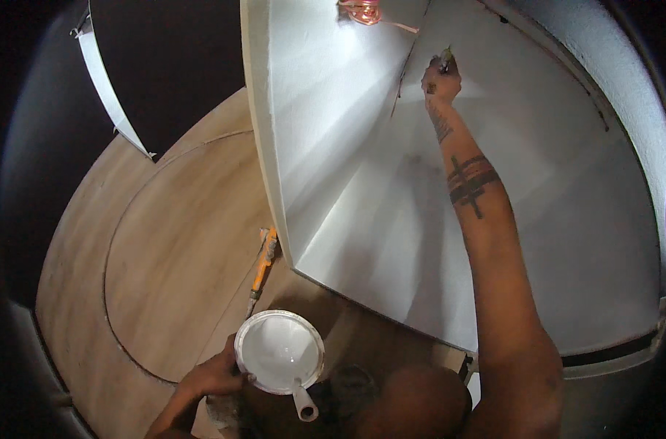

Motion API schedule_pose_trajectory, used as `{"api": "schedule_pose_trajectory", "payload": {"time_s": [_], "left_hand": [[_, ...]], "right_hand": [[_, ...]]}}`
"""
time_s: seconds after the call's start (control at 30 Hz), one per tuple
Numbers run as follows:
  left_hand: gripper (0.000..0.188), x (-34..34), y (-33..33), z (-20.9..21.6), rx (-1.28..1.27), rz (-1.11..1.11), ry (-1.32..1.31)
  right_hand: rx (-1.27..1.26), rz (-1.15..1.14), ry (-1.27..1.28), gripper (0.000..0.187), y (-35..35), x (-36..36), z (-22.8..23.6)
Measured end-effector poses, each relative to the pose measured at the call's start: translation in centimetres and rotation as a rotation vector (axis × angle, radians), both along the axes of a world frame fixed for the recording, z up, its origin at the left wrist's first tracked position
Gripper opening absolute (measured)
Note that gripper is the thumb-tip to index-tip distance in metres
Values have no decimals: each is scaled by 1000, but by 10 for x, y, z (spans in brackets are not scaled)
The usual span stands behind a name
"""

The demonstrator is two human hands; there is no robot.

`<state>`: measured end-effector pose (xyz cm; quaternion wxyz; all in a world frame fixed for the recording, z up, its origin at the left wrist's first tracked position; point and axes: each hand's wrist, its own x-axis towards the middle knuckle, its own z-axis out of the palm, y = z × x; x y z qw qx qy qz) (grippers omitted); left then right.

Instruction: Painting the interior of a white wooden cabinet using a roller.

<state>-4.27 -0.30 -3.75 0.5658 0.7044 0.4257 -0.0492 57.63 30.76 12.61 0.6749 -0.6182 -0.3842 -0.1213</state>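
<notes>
Low in the view, a round white tub (254, 326) shows its white inside, with a few glossy spots. My left hand (217, 374) grips the tub's left side, fingers partly hidden behind it. A pale tube-like handle (304, 404) juts from the tub's near rim. My right arm reaches far up over a large white panel (567, 212). At its end my right hand (443, 82) is closed round a small slim tool (446, 60) with a pale tip. That tool's kind is too small to make out. The hand is close to a dark seam (402, 77) in the panel.
An orange-handled tool (263, 263) lies on the wood-look floor (179, 241), beside the white structure's corner. An upright white panel (304, 110) rises left of my right arm. A lit pinkish coil of cable (362, 10) hangs at the top. A curved white wall (633, 80) bounds the right.
</notes>
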Motion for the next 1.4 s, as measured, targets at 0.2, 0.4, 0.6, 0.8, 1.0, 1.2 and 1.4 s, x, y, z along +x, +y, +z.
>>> {"api": "schedule_pose_trajectory", "payload": {"time_s": [0.2,0.4,0.6,0.8,1.0,1.2,1.4], "left_hand": [[94,4,9,-15,-91,5,-23],[95,13,7,9,-70,-3,26],[93,2,5,8,-152,56,12],[86,-4,5,-11,-82,-10,-80],[90,2,2,-1,-70,26,-106],[95,1,0,5,-163,63,-61],[108,0,8,-5,-235,12,-131]], "right_hand": [[80,-125,19,42,-34,5,-100],[35,51,27,42,-23,25,-5],[118,-1,-76,40,-25,-9,-93],[-515,-226,67,43,-78,-49,-257],[-474,-210,263,41,-110,-80,-267],[-314,-281,72,38,-77,-52,-182],[-287,-277,30,41,-69,-53,-191]]}}
